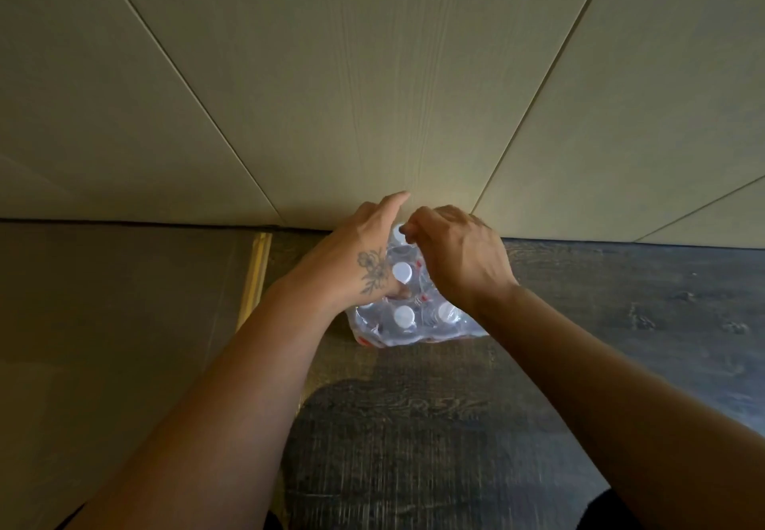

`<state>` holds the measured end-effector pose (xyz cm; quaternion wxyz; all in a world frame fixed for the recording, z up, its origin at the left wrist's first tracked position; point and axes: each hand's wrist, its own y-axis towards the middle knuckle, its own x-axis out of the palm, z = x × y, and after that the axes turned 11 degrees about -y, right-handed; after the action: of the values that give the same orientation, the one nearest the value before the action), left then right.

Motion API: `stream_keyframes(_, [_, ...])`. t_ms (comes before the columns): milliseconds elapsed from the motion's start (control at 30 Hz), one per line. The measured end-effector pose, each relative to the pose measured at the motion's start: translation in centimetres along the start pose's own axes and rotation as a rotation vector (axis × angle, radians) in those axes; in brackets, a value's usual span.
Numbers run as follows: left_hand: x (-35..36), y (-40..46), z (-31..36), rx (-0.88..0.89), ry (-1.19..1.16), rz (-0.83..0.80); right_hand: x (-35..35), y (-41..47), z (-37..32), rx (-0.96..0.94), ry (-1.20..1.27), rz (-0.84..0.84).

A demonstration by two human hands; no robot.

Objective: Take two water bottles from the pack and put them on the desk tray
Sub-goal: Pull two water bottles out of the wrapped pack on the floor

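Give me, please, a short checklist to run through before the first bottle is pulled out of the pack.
1. Pack on the floor by the wall, bottles upright, white caps up: ok.
2. Both hands at the pack's far end, left hand and right hand: ok.
3. Plastic wrap torn wide enough for a bottle: cannot tell, the hands cover it.
4. A bottle gripped by the fingers: cannot tell.
5. Desk tray in view: not ok, no tray shows.
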<state>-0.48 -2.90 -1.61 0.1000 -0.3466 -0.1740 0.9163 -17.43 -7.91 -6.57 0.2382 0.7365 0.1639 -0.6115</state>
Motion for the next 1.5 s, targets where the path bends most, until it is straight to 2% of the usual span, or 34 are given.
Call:
stream_keyframes(200, [-0.1, 0.1, -0.5, -0.067, 0.006, -0.028, 2.3, -1.6, -1.0, -0.122, -0.052, -0.287])
stream_keyframes(367, [-0.6, -0.9, -1.8, -0.061, -0.005, 0.007, 4.1, -1.4, -0.9, -0.131, -0.209, -0.370])
stream_keyframes(500, [-0.5, -1.6, -3.3, -0.052, -0.054, 0.009, 4.1, -1.2, -1.5, -0.137, -0.219, -0.316])
stream_keyframes(733, [-0.7, -2.0, -4.8, -0.035, -0.079, 0.014, 1.5, -0.3, -0.4, -0.124, -0.054, -0.255])
stream_keyframes(900, [-0.7, -1.5, -4.1, -0.062, -0.186, 0.007, -3.5, 1.7, 0.8, -0.061, 0.221, -0.233])
stream_keyframes(1167, [0.0, -0.6, -3.4, 0.011, -0.386, 0.013, -11.9, 5.1, 2.4, -0.075, 0.573, -0.041])
stream_keyframes(1333, [0.5, -0.3, -3.2, 0.132, -0.426, 0.097, -15.4, 5.4, 1.1, -0.116, 0.680, -0.051])
stream_keyframes(1500, [0.3, 0.3, -1.3, 0.200, -0.596, 0.308, -17.4, 5.7, -0.9, -0.162, 0.686, 0.040])
